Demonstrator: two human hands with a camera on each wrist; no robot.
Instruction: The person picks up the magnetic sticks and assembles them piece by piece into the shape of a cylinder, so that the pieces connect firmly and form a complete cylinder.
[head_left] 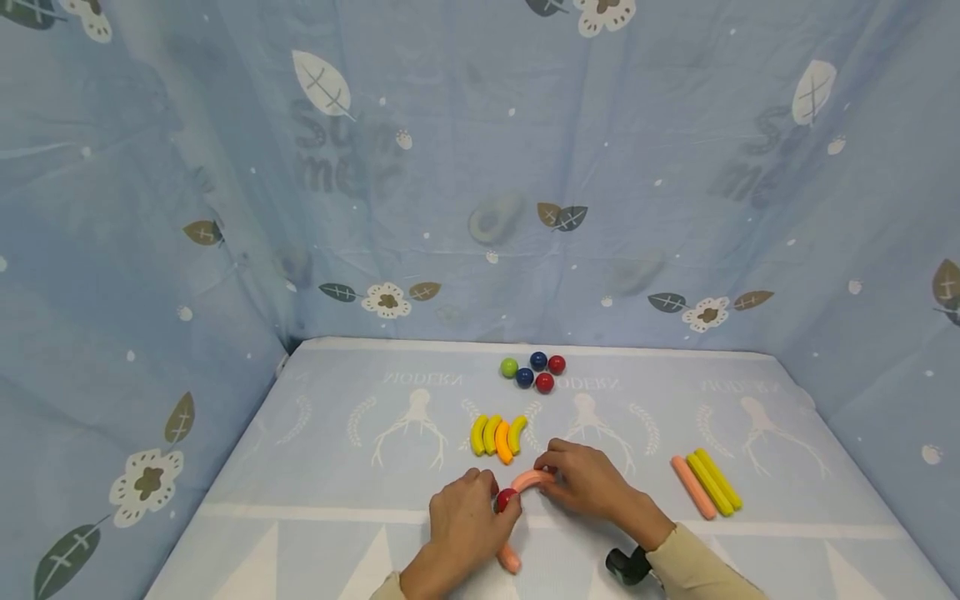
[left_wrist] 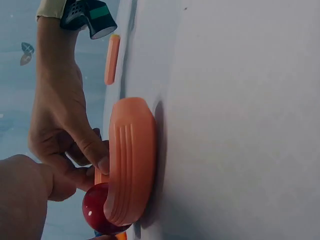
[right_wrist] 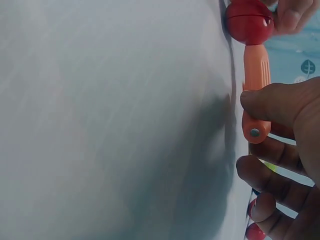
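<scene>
My left hand [head_left: 467,517] holds a glossy red ball [head_left: 507,498] between thumb and fingers, near the table's front. To its right, my right hand [head_left: 585,482] pinches a curved salmon-pink stick [head_left: 531,479] by its far end. In the right wrist view that stick [right_wrist: 256,70] meets the red ball [right_wrist: 248,22], and a round metal disc shows at its other end. A second curved salmon stick [head_left: 509,558] emerges below my left hand. In the left wrist view this grooved stick [left_wrist: 131,160] touches the ball [left_wrist: 97,206]; whether they are joined I cannot tell.
Several short curved pieces, yellow and orange [head_left: 504,442], lie side by side beyond my hands. Farther back sit green, blue and red balls [head_left: 544,382]. Straight sticks, one salmon [head_left: 693,487] and two yellow [head_left: 718,479], lie at right. A patterned curtain [head_left: 480,167] surrounds the table.
</scene>
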